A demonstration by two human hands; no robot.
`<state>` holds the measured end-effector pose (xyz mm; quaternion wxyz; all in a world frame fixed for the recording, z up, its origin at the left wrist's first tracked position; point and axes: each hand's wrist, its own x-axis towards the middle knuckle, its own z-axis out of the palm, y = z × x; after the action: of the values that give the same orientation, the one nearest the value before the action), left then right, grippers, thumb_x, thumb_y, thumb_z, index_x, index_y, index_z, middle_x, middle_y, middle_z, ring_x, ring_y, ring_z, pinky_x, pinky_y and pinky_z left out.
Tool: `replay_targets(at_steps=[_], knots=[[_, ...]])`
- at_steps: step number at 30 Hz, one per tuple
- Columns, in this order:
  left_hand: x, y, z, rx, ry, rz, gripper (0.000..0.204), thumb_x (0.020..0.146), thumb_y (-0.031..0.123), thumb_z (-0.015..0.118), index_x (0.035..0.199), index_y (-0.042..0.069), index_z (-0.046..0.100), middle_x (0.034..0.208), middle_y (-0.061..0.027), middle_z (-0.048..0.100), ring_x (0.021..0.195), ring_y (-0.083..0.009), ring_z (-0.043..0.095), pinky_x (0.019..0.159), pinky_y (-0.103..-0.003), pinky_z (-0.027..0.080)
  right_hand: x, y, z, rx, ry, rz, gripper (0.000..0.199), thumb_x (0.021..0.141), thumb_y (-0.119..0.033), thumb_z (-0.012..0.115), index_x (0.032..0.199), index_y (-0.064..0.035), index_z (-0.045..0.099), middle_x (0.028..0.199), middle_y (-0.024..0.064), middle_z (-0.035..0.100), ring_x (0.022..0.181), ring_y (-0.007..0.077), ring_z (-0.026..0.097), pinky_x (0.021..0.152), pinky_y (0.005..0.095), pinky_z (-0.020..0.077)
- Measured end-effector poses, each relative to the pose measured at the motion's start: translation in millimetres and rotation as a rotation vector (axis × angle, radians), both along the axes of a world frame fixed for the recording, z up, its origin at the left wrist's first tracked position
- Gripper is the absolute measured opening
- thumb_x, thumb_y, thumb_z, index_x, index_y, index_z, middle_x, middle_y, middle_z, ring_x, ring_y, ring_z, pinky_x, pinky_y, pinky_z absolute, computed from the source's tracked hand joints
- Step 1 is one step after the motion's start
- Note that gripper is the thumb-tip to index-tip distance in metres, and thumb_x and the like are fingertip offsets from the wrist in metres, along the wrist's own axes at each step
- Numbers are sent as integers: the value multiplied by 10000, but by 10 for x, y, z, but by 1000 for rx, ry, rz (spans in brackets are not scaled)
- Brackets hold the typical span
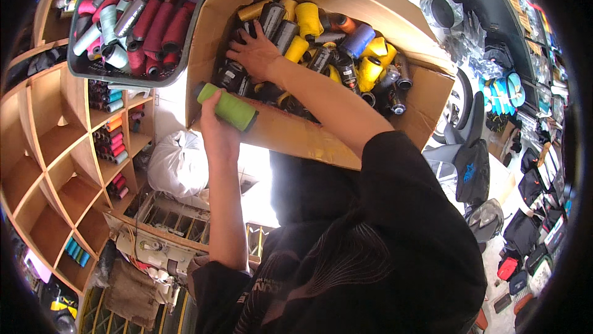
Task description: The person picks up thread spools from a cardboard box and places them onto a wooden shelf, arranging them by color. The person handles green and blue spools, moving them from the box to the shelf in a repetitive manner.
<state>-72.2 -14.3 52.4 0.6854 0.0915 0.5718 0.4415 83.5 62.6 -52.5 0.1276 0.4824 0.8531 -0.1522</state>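
Observation:
My left hand (213, 122) is closed round a lime-green thread spool (230, 109), held tilted just outside the near left edge of a cardboard box (296, 137). Inside the box, my right hand (256, 57) reaches over the left part of a heap of spools, its fingers spread. Beneath and beside it lie black thread spools (270, 20); whether it touches them I cannot tell. Yellow spools (309, 20) and a blue-violet spool (357, 41) lie farther right in the heap.
A dark plastic crate (130, 78) full of red, pink and pale spools stands left of the box. Wooden cubbyhole shelves (62, 148) with some spools line the left. Below them are a white plastic bag (177, 164) and a sewing machine (148, 249). A motorbike (466, 161) stands at right.

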Motion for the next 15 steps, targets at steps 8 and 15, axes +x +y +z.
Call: replay_targets(at_steps=[8, 15], knots=[[115, 5, 63, 17, 6, 74, 401, 916, 244, 640, 1238, 26, 543, 1153, -91, 586, 1109, -221, 559, 993, -383, 439, 449, -261, 51, 106, 22, 125, 402, 819, -282, 665, 1219, -247, 687, 1144, -21, 687, 1434, 269, 347, 1179, 723, 84], [36, 8, 15, -44, -72, 66, 475, 910, 239, 632, 1319, 39, 494, 1255, -91, 544, 1186, -213, 504, 1047, -392, 394, 711, -700, 377, -220, -313, 59, 217, 896, -224, 594, 1024, -211, 769, 1139, 41, 708, 1253, 243, 591, 1141, 731, 185]])
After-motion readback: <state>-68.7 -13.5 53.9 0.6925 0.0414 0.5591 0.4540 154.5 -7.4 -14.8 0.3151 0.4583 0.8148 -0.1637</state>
